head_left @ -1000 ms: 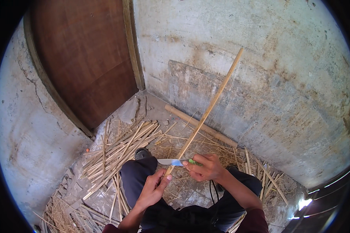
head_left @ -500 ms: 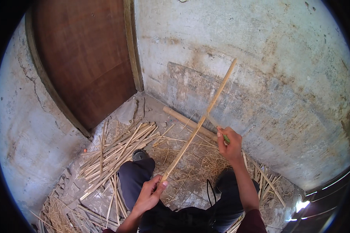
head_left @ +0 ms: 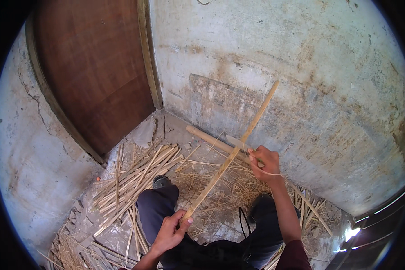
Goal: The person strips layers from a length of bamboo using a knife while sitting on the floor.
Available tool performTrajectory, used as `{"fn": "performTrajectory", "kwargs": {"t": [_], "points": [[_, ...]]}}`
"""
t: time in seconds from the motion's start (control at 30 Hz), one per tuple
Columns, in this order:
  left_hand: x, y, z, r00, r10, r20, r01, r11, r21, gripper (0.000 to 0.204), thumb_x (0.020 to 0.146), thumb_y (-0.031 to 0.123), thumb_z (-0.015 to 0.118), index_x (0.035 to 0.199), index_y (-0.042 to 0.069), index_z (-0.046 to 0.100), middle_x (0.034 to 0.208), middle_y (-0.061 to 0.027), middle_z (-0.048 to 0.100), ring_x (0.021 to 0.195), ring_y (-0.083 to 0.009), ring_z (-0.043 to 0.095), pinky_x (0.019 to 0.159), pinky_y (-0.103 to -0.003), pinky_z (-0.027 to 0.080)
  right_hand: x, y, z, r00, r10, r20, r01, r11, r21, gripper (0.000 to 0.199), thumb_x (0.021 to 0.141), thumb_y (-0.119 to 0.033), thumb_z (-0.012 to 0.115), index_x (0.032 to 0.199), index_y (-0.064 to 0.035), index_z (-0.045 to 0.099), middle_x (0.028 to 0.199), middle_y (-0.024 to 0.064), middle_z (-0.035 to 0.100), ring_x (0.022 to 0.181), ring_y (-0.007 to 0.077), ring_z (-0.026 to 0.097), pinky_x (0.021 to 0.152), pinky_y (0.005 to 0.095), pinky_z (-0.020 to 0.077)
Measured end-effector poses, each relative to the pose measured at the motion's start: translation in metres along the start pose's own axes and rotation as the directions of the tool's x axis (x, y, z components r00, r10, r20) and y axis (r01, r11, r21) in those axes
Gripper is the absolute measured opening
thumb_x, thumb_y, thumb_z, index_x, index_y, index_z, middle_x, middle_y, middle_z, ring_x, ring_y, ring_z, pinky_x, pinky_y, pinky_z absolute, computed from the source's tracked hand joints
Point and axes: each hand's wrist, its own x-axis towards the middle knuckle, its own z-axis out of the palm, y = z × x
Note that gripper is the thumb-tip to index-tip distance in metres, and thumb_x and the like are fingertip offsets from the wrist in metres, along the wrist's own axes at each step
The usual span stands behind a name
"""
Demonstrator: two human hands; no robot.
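A long, pale bamboo strip [head_left: 215,177] slants up and away from me between my knees. My left hand [head_left: 172,230] is closed round its near end, thumb on top. In my right hand [head_left: 265,163] is a knife, its flat blade [head_left: 236,142] lying across the strip about midway, pointing left; my fingers hide the handle. A thin pale shaving curls beside my right wrist. Beyond the blade, the strip's far end stands free in front of the wall. Below it lies a thicker round bamboo pole [head_left: 204,135]; I cannot tell whether they touch.
Many cut bamboo strips [head_left: 132,184] are heaped on the floor left of my legs, with more strips [head_left: 308,209] at the right. Fine shavings [head_left: 238,189] litter the floor between my feet. A stained wall [head_left: 337,117] rises ahead, beside a brown door [head_left: 94,72].
The strip's far end has dipped lower. My right hand has moved slightly down, the blade now showing flat across the strip. My left hand has shifted a little down, keeping its grip.
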Motion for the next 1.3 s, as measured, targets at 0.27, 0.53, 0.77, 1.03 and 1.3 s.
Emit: {"fn": "performTrajectory", "kwargs": {"t": [0.27, 0.53, 0.77, 1.03, 1.3], "points": [[-0.024, -0.020, -0.007, 0.998, -0.038, 0.058, 0.036, 0.999, 0.031, 0.023, 0.107, 0.020, 0.069, 0.096, 0.001, 0.064, 0.065, 0.0008, 0.044, 0.062, -0.0061, 0.037, 0.055, -0.031, 0.030, -0.011, 0.078, -0.027, 0.934, 0.253, -0.251, -0.268, 0.963, -0.027, 0.011, 0.104, -0.009, 0.068, 0.095, -0.0046, 0.065, 0.071, -0.0012, 0.056, 0.064, 0.0091, 0.054, 0.057, 0.0290, 0.0418], [-0.016, -0.016, -0.008, 0.998, -0.056, 0.012, 0.056, 0.998, -0.010, 0.025, 0.108, 0.022, 0.068, 0.096, 0.001, 0.064, 0.067, 0.0017, 0.046, 0.064, -0.0055, 0.038, 0.056, -0.030, 0.032, -0.021, 0.072, -0.034, 0.713, 0.669, -0.211, -0.555, 0.722, 0.414, 0.012, 0.106, -0.005, 0.062, 0.118, -0.0063, 0.060, 0.073, -0.0055, 0.051, 0.070, 0.0035, 0.041, 0.062, 0.0248, 0.0298], [0.004, -0.021, 0.004, 0.997, -0.057, -0.061, 0.052, 0.995, -0.083, 0.026, 0.110, 0.023, 0.065, 0.096, 0.001, 0.063, 0.070, 0.0070, 0.045, 0.067, -0.0044, 0.037, 0.058, -0.029, 0.030, -0.006, 0.008, -0.013, 0.824, 0.526, -0.212, -0.500, 0.850, 0.167, 0.025, 0.102, -0.002, 0.062, 0.126, -0.0042, 0.068, 0.075, -0.0076, 0.053, 0.063, 0.0016, 0.042, 0.055, 0.0247, 0.0307], [0.016, -0.007, 0.020, 0.994, -0.039, -0.103, 0.032, 0.997, -0.072, 0.023, 0.110, 0.019, 0.065, 0.096, 0.002, 0.063, 0.070, 0.0080, 0.044, 0.066, -0.0032, 0.035, 0.057, -0.029, 0.027, -0.026, -0.023, 0.032, 0.974, 0.207, 0.089, -0.201, 0.977, -0.074, 0.023, 0.086, 0.004, 0.065, 0.106, -0.0059, 0.067, 0.083, 0.0105, 0.068, 0.069, 0.0318, 0.069, 0.059, 0.0401, 0.0518], [0.008, 0.004, 0.027, 0.998, -0.006, -0.056, 0.007, 1.000, 0.017, 0.020, 0.106, 0.017, 0.069, 0.093, 0.001, 0.066, 0.063, 0.0067, 0.044, 0.060, -0.0032, 0.036, 0.053, -0.029, 0.027, -0.026, 0.012, 0.030, 0.947, 0.322, -0.023, -0.321, 0.932, -0.166, 0.015, 0.087, -0.001, 0.064, 0.100, -0.0025, 0.069, 0.089, 0.0177, 0.072, 0.077, 0.0404, 0.072, 0.066, 0.0485, 0.0554]]}}
